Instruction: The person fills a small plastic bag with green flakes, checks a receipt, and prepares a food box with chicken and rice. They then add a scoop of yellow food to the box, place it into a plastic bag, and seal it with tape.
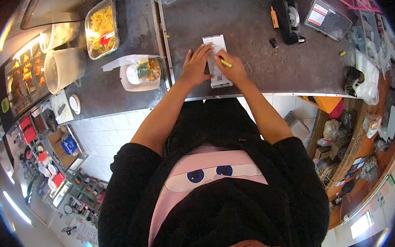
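A long printed paper slip [218, 70] lies on the dark counter in front of me. My right hand [233, 68] is closed around a yellow-green marker [225, 63], whose tip end points at the upper part of the slip. Flat on the counter, my left hand [196, 67] has its fingers spread, and some fingertips rest on the slip's left edge. Left of that hand stands an open white food box [132, 85] holding rice, a green-wrapped item and other food.
A clear tray of yellow food [101, 27] sits at the upper left, near a plastic tub [63, 70]. To the right are an orange marker [274, 17], a black tape dispenser [288, 23], a black-and-clear case [327, 18], a small yellow-green cap [342, 53] and plastic bags [367, 77].
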Available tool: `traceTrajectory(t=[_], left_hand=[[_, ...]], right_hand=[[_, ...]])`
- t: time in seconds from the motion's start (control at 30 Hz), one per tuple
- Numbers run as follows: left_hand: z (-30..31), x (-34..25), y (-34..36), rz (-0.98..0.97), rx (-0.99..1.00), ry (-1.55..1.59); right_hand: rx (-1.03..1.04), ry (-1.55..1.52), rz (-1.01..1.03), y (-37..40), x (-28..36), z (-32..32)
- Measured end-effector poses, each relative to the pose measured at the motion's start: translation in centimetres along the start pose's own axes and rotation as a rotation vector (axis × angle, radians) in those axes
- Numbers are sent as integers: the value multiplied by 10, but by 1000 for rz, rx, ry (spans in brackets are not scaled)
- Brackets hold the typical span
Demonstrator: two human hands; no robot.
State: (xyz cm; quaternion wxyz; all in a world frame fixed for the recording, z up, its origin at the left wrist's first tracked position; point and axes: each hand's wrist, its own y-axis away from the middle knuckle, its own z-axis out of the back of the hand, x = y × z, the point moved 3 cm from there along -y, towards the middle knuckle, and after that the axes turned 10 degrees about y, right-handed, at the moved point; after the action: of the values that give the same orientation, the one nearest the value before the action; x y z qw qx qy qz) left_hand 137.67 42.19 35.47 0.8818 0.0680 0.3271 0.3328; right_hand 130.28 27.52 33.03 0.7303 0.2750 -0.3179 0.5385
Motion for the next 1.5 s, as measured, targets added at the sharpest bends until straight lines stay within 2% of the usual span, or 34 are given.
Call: traceTrajectory(t=[0.07,0.17,0.27,0.37,0.47,0.57,0.6,0.7,0.77,0.83,0.9,0.93,1.0,1.07,1.1,1.13,1.17,1.2,1.23,1.3,1.33,1.37,1.4,1.43,1.5], left_hand=[[-1,0,1,-2,-12,6],[4,-1,-1,-7,-17,5],[-2,1,2,-10,-12,2],[1,3,0,-28,-38,5],[-2,5,1,-50,-50,15],[-4,6,6,-58,-52,19],[-2,7,2,-65,-61,19],[0,7,5,-96,-83,42],[6,6,15,-267,-140,193],[32,7,28,-425,-249,287],[96,-6,58,-571,-380,320],[134,-1,74,-543,-556,303],[189,50,103,-305,-917,109],[225,112,134,119,-843,74],[231,143,145,277,-704,168],[233,165,155,343,-639,213],[226,172,161,419,-553,256],[217,177,170,494,-464,296],[207,184,177,568,-369,334],[147,223,189,382,-532,85],[109,243,193,284,-614,-37],[77,257,193,255,-686,-14],[72,244,193,407,-623,342],[71,228,197,557,-533,697],[79,221,195,530,-427,730]], right_hand=[[-83,-59,-84,0,-4,5],[148,-36,40,4,-8,-7],[-241,-18,115,4,-3,2],[67,38,30,7,-2,-7],[49,81,-57,6,-6,-1],[-124,132,-15,10,-2,1],[-86,128,-44,13,-3,4],[47,104,-303,24,-6,-4],[-443,41,-202,26,-6,9],[-530,545,-39,29,16,41],[-466,824,-202,35,31,50],[-433,960,-295,36,39,49],[-501,679,-92,22,59,39],[-495,370,40,4,106,22],[-436,165,97,-6,144,4],[-369,-41,152,-13,178,-16],[-326,-45,191,-18,205,-34],[-226,-138,36,-17,232,-51],[-100,119,-14,-20,234,-83],[106,392,-261,-8,251,-124],[44,369,-321,-5,246,-145],[-21,345,-383,0,233,-173],[-84,322,-452,7,218,-194],[-159,162,-464,8,203,-209],[-323,-150,-473,4,172,-220]])
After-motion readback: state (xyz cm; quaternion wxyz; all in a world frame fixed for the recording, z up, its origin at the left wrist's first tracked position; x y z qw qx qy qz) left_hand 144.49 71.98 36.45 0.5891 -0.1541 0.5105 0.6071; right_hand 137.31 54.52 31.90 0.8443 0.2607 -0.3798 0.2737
